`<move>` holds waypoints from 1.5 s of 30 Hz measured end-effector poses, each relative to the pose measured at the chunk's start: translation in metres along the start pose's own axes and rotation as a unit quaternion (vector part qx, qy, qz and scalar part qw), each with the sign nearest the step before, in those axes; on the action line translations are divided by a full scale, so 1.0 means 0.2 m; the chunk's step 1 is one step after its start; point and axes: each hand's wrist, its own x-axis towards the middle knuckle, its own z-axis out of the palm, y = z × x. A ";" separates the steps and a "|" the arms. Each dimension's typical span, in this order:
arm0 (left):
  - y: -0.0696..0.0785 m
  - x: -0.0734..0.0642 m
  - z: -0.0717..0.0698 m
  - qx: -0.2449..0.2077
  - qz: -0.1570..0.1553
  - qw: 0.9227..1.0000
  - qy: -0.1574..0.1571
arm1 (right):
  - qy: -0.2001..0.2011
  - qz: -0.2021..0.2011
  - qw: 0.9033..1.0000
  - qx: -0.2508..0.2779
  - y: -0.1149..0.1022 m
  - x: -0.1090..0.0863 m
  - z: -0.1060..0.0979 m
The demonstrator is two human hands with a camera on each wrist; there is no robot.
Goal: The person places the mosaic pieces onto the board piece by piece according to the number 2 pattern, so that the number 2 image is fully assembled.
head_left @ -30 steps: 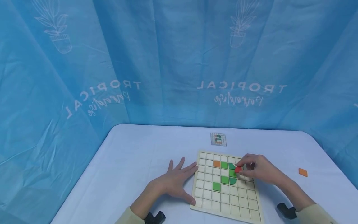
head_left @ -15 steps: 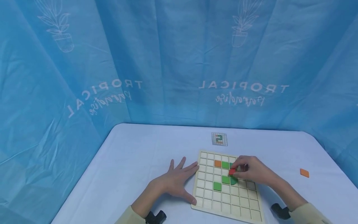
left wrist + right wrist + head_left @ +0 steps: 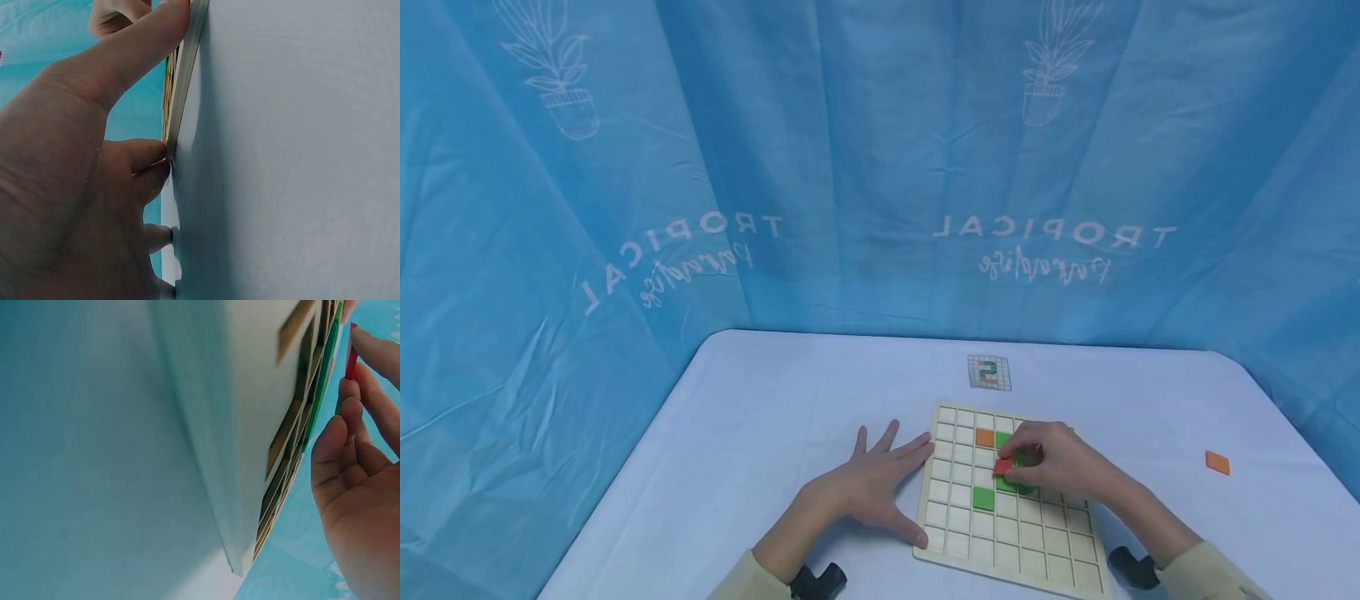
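A pale wooden grid board (image 3: 1004,533) lies on the table, bearing an orange square tile (image 3: 985,437) and several green tiles, one of them a green square (image 3: 983,498). My right hand (image 3: 1066,460) pinches a red tile (image 3: 1003,467) between thumb and fingers, over the middle of the board, and hides some of the green tiles. In the right wrist view the red tile (image 3: 352,353) stands edge-on, apart from the board's surface. My left hand (image 3: 874,487) is spread with straight fingers, its thumb and fingertips touching the board's left edge.
A small card (image 3: 989,373) printed with a coloured grid pattern lies behind the board. To the right, a loose orange tile (image 3: 1217,462) rests on the white tablecloth (image 3: 790,400). A blue printed curtain (image 3: 880,167) hangs behind and around the table.
My right hand has carried the red tile leftward across the board, from the right of the green tiles to over them. The left hand stays at the board's edge.
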 end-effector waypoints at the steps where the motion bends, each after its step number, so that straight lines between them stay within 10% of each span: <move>1: 0.00 0.00 0.00 0.000 0.000 1.000 0.000 | 0.000 0.002 1.000 -0.001 0.00 0.00 0.00; 45: -0.01 0.01 0.01 0.000 -0.010 1.000 -0.003 | -0.046 -0.026 0.997 -0.061 -0.11 0.06 0.05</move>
